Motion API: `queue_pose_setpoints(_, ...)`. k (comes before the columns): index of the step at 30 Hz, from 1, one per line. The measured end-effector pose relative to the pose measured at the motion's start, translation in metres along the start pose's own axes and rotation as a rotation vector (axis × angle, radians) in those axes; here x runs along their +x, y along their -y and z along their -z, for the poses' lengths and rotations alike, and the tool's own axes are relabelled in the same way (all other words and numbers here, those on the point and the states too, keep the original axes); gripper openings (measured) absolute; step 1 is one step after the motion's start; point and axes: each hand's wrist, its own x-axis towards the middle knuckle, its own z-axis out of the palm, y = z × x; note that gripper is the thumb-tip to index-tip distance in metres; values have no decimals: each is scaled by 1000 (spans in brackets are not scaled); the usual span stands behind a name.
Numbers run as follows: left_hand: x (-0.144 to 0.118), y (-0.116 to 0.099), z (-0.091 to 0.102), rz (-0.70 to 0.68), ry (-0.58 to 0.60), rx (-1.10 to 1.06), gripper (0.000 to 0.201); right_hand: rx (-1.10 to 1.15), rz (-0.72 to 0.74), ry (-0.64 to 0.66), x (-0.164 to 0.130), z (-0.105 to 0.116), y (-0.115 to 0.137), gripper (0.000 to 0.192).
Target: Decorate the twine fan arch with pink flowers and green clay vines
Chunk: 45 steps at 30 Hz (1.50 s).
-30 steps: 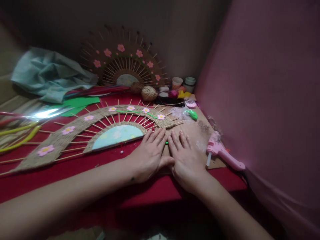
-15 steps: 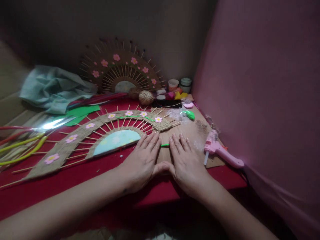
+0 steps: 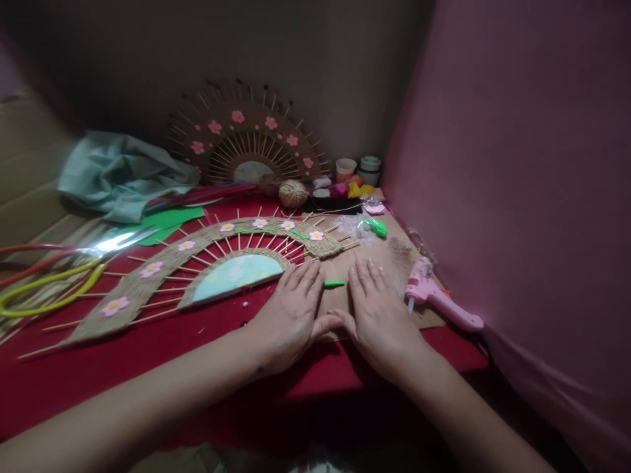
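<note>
Between your two flat, unclenched hands: green strip (image 3: 334,284), long axis running across from left hand (image 3: 290,312) to right hand (image 3: 377,312). Fingertips flank its ends; neither hand grasps it, both about equally near.

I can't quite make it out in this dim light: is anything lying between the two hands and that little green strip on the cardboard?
Nothing visible does. The green strip lies bare on the cardboard, in the gap between the left hand and right hand.
</note>
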Motion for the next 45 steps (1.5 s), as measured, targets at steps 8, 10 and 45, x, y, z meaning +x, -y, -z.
queue_pose_setpoints(8,-4,10,7,17,-107,-69,75,130,236,-49,5,-9,18,63)
queue_pose_setpoints(10,-7,13,8,18,-142,-82,76,153,249,-37,-6,-13,24,72)
queue_pose_setpoints(45,-14,-23,13,-93,72,-282,83,110,186,1,-7,-11,7,73)
